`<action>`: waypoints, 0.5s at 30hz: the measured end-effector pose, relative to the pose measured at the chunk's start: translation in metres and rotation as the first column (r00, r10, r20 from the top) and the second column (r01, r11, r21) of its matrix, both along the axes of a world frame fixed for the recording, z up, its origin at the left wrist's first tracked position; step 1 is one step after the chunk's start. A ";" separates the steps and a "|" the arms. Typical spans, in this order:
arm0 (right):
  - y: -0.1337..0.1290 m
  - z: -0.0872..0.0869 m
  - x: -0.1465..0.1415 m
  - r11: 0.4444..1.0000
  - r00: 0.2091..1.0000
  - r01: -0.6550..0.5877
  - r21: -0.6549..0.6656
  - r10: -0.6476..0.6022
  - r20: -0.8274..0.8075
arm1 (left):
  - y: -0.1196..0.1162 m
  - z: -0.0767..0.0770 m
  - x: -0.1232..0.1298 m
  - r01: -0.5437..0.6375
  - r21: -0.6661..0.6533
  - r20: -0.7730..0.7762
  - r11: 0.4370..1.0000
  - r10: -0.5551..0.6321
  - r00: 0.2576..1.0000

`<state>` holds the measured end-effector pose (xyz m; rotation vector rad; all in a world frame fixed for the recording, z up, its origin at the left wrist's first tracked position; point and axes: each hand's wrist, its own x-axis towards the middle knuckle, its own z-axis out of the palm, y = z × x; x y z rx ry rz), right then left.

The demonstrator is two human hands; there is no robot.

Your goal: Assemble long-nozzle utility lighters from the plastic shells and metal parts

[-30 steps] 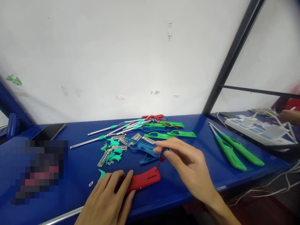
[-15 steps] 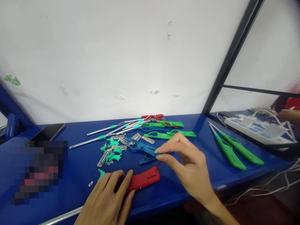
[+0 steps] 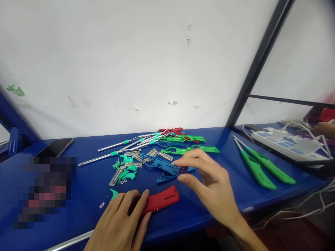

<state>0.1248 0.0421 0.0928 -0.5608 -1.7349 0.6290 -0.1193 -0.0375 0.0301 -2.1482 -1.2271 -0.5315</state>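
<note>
A red lighter-like handle [image 3: 165, 199] with a long slot lies near the table's front edge. My left hand [image 3: 119, 221] holds its left end down, and a silver tube [image 3: 70, 240] sticks out to the left from beneath that hand. Over the handle's right end, my right hand [image 3: 209, 184] pinches a small dark, partly see-through piece [image 3: 183, 170] between thumb and index finger; a thin shaft seems to run from it down to the handle. Just behind are blue handle shells [image 3: 163, 165]. Turquoise triggers [image 3: 128, 174] and clear small tanks [image 3: 116, 176] are scattered left of them.
Silver rods [image 3: 99, 159] and green shells [image 3: 204, 149] lie at the back. Two finished-looking green lighters [image 3: 259, 174] rest right, near a white power strip [image 3: 288, 146]. A phone [image 3: 59, 147] and a blurred patch are at left. Another person's hand [image 3: 326, 128] shows far right.
My right thumb and index finger have moved slightly apart, and the dark piece between them now shows more. My left hand and the red handle stay about where they were.
</note>
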 end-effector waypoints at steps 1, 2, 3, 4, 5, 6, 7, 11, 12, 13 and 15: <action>0.000 0.001 0.001 1.000 1.000 -0.022 -0.007 0.022 0.020 | 0.000 0.000 0.000 -0.004 -0.003 0.002 1.000 0.004 1.000; -0.001 0.002 0.002 0.999 0.999 -0.039 -0.022 0.040 0.032 | 0.000 -0.001 -0.001 -0.008 -0.014 0.002 1.000 0.008 1.000; -0.001 0.003 0.003 0.998 0.998 -0.048 -0.040 0.050 0.033 | 0.000 0.000 0.000 -0.010 -0.025 0.002 1.000 0.010 1.000; -0.001 0.003 0.003 0.997 0.998 -0.049 -0.055 0.050 0.026 | 0.000 0.000 0.000 -0.013 -0.035 0.004 0.999 0.013 1.000; -0.001 0.002 0.003 0.997 0.999 -0.039 -0.063 0.040 0.014 | 0.000 0.000 0.001 -0.013 -0.043 0.005 0.999 0.013 1.000; -0.001 0.002 0.002 0.998 1.000 -0.022 -0.064 0.022 0.002 | 0.000 0.001 0.001 -0.011 -0.041 0.007 0.999 0.011 1.000; -0.001 0.000 0.001 0.998 1.000 -0.002 -0.058 0.002 -0.008 | 0.000 0.002 0.002 -0.009 -0.040 0.008 0.999 0.009 1.000; -0.001 -0.003 -0.002 0.999 0.999 0.041 -0.016 -0.042 -0.027 | 0.002 0.004 0.004 0.000 -0.027 -0.001 1.000 0.000 1.000; -0.001 -0.003 -0.002 0.999 0.999 0.039 -0.003 -0.039 -0.024 | 0.002 0.005 0.004 -0.003 -0.029 -0.007 1.000 0.003 1.000; -0.002 -0.003 -0.002 0.999 0.999 0.034 0.009 -0.034 -0.018 | 0.002 0.005 0.004 -0.005 -0.030 -0.013 1.000 0.005 1.000; -0.002 -0.002 -0.002 0.999 1.000 0.026 0.023 -0.026 0.003 | 0.001 0.006 0.005 -0.009 -0.034 -0.023 0.999 0.008 1.000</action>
